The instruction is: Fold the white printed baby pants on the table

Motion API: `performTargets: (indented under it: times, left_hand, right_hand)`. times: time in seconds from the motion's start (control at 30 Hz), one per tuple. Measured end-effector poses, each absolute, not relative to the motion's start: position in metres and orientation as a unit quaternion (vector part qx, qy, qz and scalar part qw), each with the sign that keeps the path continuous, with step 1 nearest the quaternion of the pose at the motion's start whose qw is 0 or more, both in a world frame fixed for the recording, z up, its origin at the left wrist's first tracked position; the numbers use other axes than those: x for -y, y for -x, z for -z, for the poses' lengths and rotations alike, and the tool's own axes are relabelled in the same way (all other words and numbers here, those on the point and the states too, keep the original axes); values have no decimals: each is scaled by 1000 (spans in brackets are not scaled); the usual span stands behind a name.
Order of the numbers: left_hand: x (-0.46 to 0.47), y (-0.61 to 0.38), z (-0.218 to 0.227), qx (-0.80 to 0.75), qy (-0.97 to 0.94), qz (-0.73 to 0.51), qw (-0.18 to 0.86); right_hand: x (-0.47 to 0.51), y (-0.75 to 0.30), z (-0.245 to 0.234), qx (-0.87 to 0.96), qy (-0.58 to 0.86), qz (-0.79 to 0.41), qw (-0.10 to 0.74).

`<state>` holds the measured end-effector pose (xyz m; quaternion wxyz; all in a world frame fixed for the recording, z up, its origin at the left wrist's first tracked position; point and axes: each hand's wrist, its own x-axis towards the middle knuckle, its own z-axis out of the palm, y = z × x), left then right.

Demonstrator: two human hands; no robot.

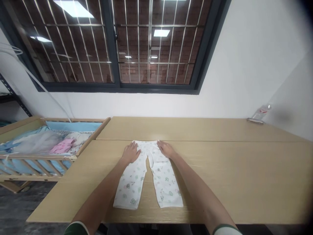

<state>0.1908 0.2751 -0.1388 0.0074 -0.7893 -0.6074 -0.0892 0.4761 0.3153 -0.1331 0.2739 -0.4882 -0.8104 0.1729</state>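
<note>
White pants (167,182) lie flat on the wooden table (232,176), near edge side, waistband away from the person, legs spread toward the person. Print: small green and dark figures, leaf-like shapes; too small to make out any lettering. Left hand (131,152) palm down on the upper left corner of the pants, fingers spread, thumb out on the cloth, not gripping. Right hand (166,149) on the upper right corner, fingers over the waistband end; thumb hidden, cannot tell if it pinches the fabric. Sleeve cuffs green and white. A seam runs across the table just beyond the waistband. Far right corner of table: clear package (260,113) with red marking, writing unreadable at this size. Left of table: wooden crib (41,157), blue lining (78,126), pink cloth (63,146) among other bedding. Behind: white wall (146,106), dark-framed window (158,87), metal bars, brick beyond, ceiling lights reflected.
</note>
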Motion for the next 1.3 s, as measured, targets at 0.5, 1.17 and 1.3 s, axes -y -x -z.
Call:
performTargets:
  times: [0.5, 1.17, 1.3]
  left_hand:
    - [-81, -342, 83, 461, 870, 42, -171]
    - [-54, -306, 70, 581, 730, 187, -309]
    - [-43, -271, 71, 582, 664, 277, -379]
  right_hand:
    - [-369, -469, 120, 636, 658, -260, 307]
    - [-372, -425, 70, 578, 667, -313, 352]
    - [-376, -392, 59, 589, 644, -328, 363]
